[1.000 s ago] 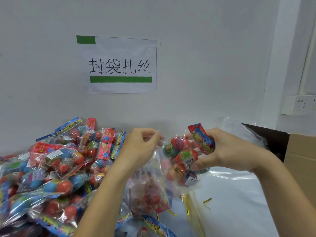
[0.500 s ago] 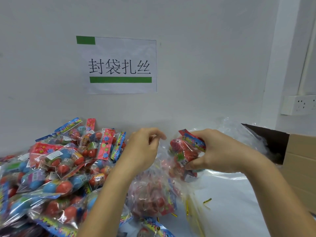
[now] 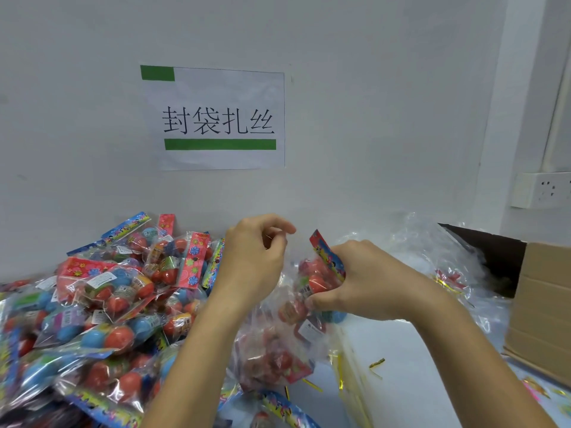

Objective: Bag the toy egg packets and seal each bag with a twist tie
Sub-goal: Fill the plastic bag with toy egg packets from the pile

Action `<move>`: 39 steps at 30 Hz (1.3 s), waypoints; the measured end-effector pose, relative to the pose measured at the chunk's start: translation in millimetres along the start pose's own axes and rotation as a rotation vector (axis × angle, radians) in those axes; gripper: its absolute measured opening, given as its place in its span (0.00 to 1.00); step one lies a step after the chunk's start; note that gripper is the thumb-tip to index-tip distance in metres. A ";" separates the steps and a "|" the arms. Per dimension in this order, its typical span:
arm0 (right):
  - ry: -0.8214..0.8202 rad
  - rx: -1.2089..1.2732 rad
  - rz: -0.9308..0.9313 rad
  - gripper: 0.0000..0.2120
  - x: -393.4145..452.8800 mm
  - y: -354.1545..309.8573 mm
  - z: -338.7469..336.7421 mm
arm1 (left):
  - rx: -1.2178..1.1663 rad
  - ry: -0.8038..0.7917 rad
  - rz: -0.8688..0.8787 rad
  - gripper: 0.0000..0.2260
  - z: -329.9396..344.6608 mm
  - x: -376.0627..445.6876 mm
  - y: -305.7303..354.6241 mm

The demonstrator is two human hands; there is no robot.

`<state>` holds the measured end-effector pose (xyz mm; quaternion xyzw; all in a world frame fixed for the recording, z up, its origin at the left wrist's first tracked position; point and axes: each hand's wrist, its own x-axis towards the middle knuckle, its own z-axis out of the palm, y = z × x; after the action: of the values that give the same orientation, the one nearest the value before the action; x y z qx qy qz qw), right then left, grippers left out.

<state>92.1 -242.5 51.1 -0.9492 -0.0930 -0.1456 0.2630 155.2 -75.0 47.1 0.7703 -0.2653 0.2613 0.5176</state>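
Toy egg packet, red eggs in clear film, frame centre: our right hand grasps it; left hand pinches the clear plastic bag rim.

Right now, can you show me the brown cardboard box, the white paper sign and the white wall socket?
brown cardboard box (image 3: 539, 307), head view, its side wall.
white paper sign (image 3: 216, 118), head view, its printed middle.
white wall socket (image 3: 543, 189), head view, its front plate.

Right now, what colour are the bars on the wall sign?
Green, on the white wall sign, one short bar above the black characters and one long below; head view.
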 end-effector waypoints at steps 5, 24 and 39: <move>0.053 0.022 0.032 0.22 4.2 1.7 2.0 | -0.008 -0.034 -0.033 0.11 -2.5 -0.5 0.7; 0.227 0.135 0.213 0.23 7.3 -2.2 7.2 | 0.168 -0.291 -0.340 0.10 -20.8 2.1 9.2; 0.120 0.445 0.187 0.21 7.3 -11.0 10.0 | 0.110 -0.328 -0.236 0.15 -10.8 -0.7 -4.9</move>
<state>98.5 -227.2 50.5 -0.8621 -0.0186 -0.1525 0.4829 156.6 -63.2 47.0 0.8554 -0.2392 0.0839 0.4518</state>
